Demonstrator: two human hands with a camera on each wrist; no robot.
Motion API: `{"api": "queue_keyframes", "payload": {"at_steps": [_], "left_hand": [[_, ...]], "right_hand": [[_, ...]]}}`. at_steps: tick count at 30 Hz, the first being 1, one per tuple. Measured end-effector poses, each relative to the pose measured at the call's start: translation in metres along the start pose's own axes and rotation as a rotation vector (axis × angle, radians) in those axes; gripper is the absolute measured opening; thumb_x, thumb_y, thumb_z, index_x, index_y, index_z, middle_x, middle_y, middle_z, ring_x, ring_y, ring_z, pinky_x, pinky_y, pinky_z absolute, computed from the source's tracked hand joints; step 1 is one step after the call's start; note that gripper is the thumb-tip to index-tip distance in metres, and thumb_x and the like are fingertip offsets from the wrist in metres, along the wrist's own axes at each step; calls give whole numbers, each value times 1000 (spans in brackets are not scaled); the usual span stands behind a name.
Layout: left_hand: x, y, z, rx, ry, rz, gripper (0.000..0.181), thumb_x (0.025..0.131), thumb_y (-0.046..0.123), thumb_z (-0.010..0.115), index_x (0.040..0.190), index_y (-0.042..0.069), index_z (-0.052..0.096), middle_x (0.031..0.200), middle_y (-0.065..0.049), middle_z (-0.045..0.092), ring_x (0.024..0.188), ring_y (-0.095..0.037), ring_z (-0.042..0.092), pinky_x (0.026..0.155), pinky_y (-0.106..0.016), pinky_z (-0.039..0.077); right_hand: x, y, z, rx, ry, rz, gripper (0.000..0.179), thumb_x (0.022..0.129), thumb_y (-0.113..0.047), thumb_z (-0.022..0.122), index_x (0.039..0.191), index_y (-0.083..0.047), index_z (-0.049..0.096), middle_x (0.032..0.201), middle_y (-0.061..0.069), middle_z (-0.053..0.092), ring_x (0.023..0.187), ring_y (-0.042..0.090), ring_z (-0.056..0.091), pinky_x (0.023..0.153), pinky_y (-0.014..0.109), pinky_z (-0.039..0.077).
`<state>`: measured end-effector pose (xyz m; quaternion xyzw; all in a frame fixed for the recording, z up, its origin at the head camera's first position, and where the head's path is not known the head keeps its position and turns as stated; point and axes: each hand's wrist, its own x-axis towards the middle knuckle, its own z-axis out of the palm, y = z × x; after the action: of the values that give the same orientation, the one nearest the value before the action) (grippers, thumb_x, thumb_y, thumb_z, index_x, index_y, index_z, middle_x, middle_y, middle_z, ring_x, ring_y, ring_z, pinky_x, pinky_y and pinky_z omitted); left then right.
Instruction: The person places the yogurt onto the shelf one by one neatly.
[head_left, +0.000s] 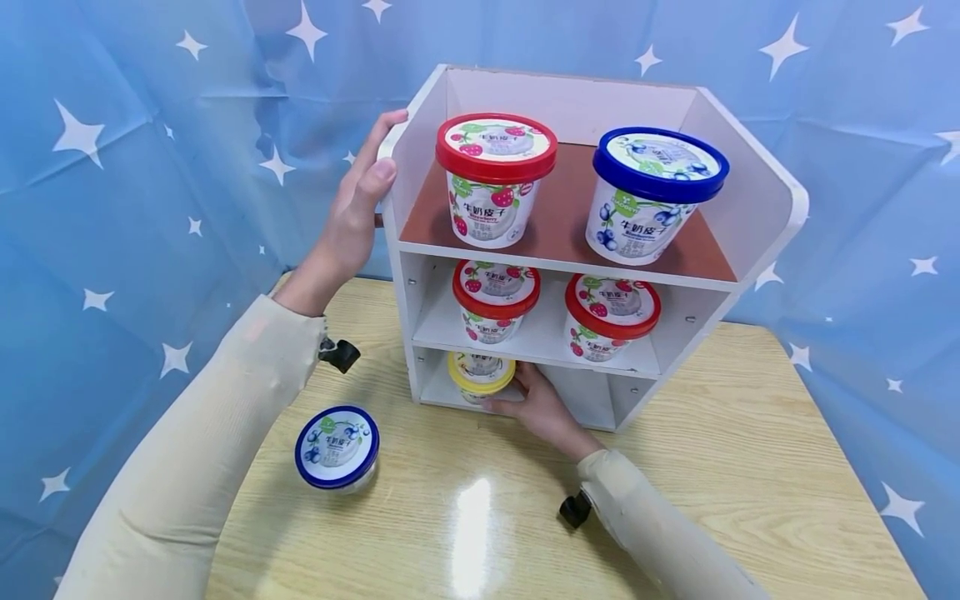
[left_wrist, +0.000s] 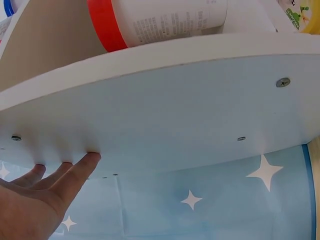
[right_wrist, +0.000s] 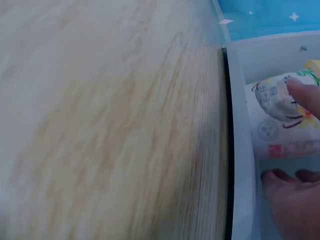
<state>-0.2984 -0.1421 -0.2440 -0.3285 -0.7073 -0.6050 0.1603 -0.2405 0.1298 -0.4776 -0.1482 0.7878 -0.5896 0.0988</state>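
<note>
In the head view my left hand (head_left: pixel 351 204) is at the upper left of a white shelf unit (head_left: pixel 411 321). Its straight fingers touch the outer side panel (left_wrist: pixel 165 115) in the left wrist view. My right hand (head_left: pixel 546 408) reaches into the bottom compartment beside a yellow-lidded tub (head_left: pixel 482 371). In the right wrist view the thumb (right_wrist: pixel 302 95) touches this tub's printed wall, while the other fingers sit apart from it. A red-lidded strawberry tub (head_left: pixel 497 179) and a blue-lidded blueberry tub (head_left: pixel 652 192) stand on the top.
Two more red-lidded tubs, one left (head_left: pixel 495 300) and one right (head_left: pixel 611 317), occupy the middle shelf. Another blue-lidded tub (head_left: pixel 337 447) stands on the wooden table (head_left: pixel 420 533), left of the unit. A blue star-patterned curtain (head_left: pixel 135 208) hangs behind.
</note>
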Motion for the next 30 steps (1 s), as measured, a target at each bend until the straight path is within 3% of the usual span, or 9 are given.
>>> {"api": "queue_keyframes", "payload": {"at_steps": [16,24,30], "left_hand": [[0,-1,-2,-9,2,3,63,92,42,40,151,24,32,139,-5,43,119,-30,45,83,-48,51],[1,0,-1,0,0,-2,62,92,42,40,151,25,33,138,-4,44,118,-29,45,82,-49,51],[0,0,0,-5,0,-6,62,92,42,40,151,26,33,138,-4,44,118,-29,45,82,-49,52]], "right_hand": [[-29,1,-10,-32,41,62,73,89,-16,74,148,-2,35,150,15,39,139,31,33,111,41,28],[-49,-8,-18,-105,66,19,63,91,-18,72,144,-1,43,147,11,44,136,26,37,109,37,31],[-70,-9,-26,-150,65,-80,55,90,-15,73,138,0,50,142,12,48,132,30,43,107,41,35]]}}
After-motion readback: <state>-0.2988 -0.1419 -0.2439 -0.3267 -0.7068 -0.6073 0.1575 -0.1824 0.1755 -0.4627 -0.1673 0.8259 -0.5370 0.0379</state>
